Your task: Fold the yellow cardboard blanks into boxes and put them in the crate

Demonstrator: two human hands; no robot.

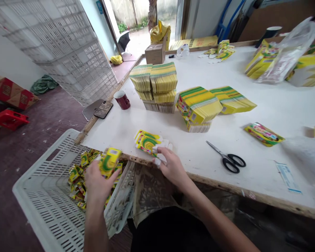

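Note:
My left hand is closed around a small yellow and green carton, slightly blurred, above a white plastic crate. Many similar small cartons lie heaped inside that crate. At the table's front edge my right hand has its fingers stretched out and apart, with white coverings on the fingertips. They reach the right end of a few flattened yellow cartons lying on the white table; whether they press on them I cannot tell.
Bundled flat cartons stand stacked at the back, with more bundles to their right. Scissors, a dark red mug and a phone lie about the table. Stacked white crates rise at left; a plastic bag sits at far right.

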